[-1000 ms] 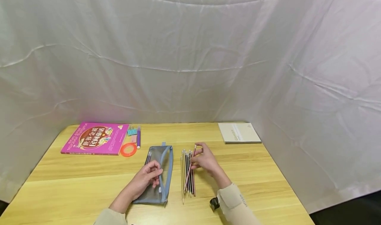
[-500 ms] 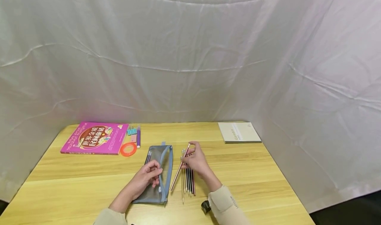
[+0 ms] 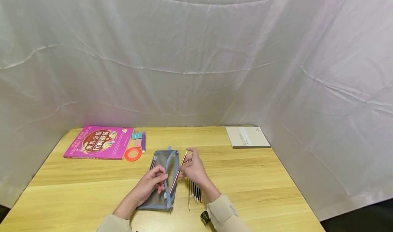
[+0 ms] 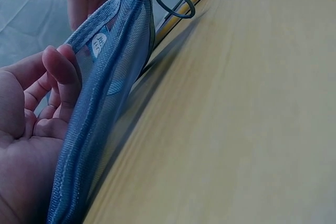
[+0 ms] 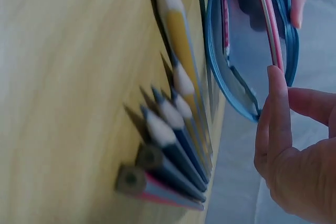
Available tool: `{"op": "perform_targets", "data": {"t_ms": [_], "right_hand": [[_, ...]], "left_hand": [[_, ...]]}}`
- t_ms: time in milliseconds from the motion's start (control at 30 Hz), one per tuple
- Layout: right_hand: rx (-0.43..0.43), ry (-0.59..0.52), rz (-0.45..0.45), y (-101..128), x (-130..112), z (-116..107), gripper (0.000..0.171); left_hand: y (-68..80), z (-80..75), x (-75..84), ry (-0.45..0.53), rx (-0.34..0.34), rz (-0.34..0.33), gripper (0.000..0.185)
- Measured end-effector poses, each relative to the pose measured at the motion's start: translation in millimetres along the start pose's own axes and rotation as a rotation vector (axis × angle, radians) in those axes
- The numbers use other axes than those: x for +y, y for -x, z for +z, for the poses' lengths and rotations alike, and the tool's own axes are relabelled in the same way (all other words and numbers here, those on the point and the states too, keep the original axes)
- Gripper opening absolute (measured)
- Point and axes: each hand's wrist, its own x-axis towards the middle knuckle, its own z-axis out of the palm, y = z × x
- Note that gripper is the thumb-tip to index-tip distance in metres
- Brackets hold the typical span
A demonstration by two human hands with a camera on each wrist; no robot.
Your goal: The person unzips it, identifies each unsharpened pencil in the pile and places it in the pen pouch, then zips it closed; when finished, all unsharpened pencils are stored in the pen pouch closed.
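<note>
with the pencil case taken as the centre of the clock and twelve o'clock set straight away from the person, the left sleeve [image 3: 114, 223] is seen between seven and eight o'clock and the right sleeve [image 3: 227, 214] at four. a small black device [image 3: 204, 217] is seen just beside the right cuff.

the pencil case [image 3: 155, 201], made of blue-grey mesh, is laid on the worktop [image 3: 261, 191] with its zip undone; a ring [image 4: 176, 2] is hung at its near end, and a white label [image 4: 98, 44] is shown by the opening. the edge of the opening is pinched by the left-hand grip [image 3: 151, 183], its fingers curled. a striped red pencil [image 3: 178, 172] is pinched in the right-hand grip [image 3: 193, 169] and slanted over the opening, its lower end pointed towards seven o'clock. dark pencils [image 3: 153, 163] are seen through the mesh at eleven o'clock.

at three o'clock, several loose pencils [image 3: 194, 193] are laid side by side, some sharpened, some flat-ended, and partly hidden by the right hand.

farther off, orange tape [image 3: 133, 154] is seen between ten and eleven, and a pink block [image 3: 138, 143], a purple marker [image 3: 143, 142] and a blue clip [image 3: 136, 135] at about eleven. a pink book [image 3: 99, 142] is laid at ten, and a pale notebook [image 3: 248, 137] at two. the worktop is backed by a whitish curtain [image 3: 196, 54] at twelve.
</note>
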Motion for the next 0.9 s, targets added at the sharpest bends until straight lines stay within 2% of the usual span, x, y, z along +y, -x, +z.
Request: {"op": "perform_targets", "data": {"t_ms": [367,600,900], "right_hand": [[-0.058,0.034,0.030,7,5,20,0.085],[-0.048,0.076,0.043,7,7,24,0.083],[-0.018,0.106,0.062,4,9,27,0.088]], "left_hand": [[-0.4,-0.8,-0.7,0.016,0.003,-0.007,0.010],[-0.2,0.2,-0.6,0.018,0.009,-0.018,0.011],[-0.5,-0.1,0.0,0.025,0.011,-0.020,0.012]]}}
